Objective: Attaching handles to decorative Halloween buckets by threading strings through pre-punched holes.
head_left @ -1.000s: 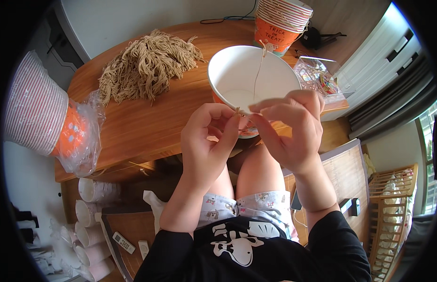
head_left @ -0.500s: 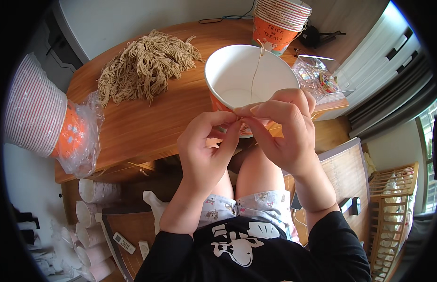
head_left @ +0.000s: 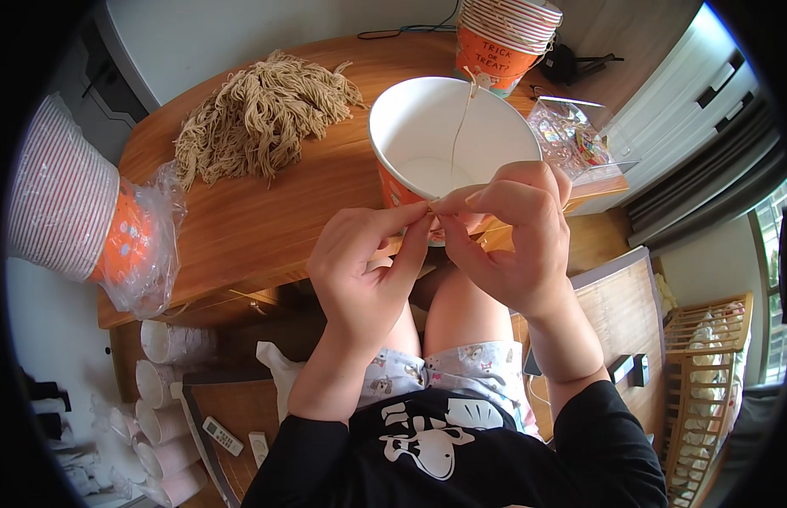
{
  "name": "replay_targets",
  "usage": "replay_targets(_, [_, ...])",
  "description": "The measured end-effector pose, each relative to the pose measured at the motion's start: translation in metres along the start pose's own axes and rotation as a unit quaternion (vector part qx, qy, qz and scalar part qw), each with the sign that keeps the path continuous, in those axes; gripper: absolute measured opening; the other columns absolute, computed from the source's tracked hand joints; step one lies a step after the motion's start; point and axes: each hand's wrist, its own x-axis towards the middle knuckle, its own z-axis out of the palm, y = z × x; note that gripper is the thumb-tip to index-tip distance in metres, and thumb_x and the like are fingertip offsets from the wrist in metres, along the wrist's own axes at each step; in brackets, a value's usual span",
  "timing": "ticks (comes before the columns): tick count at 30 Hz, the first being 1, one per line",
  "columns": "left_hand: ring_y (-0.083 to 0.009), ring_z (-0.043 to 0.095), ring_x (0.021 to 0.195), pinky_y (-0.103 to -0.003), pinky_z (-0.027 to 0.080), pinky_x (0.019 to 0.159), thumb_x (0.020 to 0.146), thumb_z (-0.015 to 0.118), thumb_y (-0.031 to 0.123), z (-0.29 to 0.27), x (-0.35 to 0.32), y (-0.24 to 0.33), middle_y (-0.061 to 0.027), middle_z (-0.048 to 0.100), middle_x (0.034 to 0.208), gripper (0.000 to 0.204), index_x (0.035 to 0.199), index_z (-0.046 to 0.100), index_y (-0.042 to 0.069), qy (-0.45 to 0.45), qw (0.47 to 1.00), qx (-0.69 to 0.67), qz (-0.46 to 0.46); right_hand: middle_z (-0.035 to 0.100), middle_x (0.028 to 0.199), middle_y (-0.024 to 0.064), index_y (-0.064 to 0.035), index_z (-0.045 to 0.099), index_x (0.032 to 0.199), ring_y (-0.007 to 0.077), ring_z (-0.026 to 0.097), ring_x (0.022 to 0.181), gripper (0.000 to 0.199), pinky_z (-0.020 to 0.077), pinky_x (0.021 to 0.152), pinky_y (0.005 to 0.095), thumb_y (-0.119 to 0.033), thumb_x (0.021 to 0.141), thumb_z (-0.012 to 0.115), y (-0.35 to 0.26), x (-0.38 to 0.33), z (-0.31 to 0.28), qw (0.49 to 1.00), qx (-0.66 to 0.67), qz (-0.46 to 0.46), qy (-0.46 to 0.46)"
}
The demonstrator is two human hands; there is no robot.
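- Left hand (head_left: 368, 271) and right hand (head_left: 512, 233) together, fingertips pinched on a thin string (head_left: 459, 127) at the near rim of the paper bucket (head_left: 448, 140).
- Bucket on counter (head_left: 266, 220); twine pile (head_left: 258, 114) left of bucket, bucket stack (head_left: 503, 34) behind.

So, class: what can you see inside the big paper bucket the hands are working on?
Inside the paper bucket a thin string runs from the far rim down toward the fingers. Its white floor looks bare; both hands cover the near rim.

Black long-sleeved top (head_left: 461, 457) with white print, pale patterned shorts (head_left: 448, 377), bare hands.
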Motion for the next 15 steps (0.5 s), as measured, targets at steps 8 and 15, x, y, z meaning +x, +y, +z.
replay_targets(8, [-0.0177, 0.066, 0.073, -0.027, 0.052, 0.063, 0.079, 0.078, -0.003, 0.0006, 0.0006, -0.0006, -0.0046, 0.071, 0.083, 0.017, 0.094, 0.073, 0.004, -0.03, 0.998, -0.046, -0.015, 0.066, 0.087, -0.0116, -0.0167, 0.068, 0.103, 0.0122, 0.057, 0.08, 0.041, 0.033, 0.079, 0.0323, -0.004, 0.067, 0.084, 0.0001, -0.0011, 0.0, 1.0, 0.007, -0.002, 0.017])
replay_targets(15, [-0.0148, 0.07, 0.083, -0.025, 0.057, 0.068, 0.086, 0.071, -0.008, 0.004, -0.003, -0.0057, -0.009, 0.07, 0.094, 0.014, 0.098, 0.068, -0.002, -0.055, 0.984, -0.161, -0.045, 0.067, 0.09, -0.0112, -0.0169, 0.07, 0.107, 0.0114, 0.059, 0.082, 0.041, 0.0324, 0.081, 0.0319, -0.003, 0.071, 0.082, 0.0044, -0.0045, 0.0008, 1.0, 0.023, -0.009, 0.001])
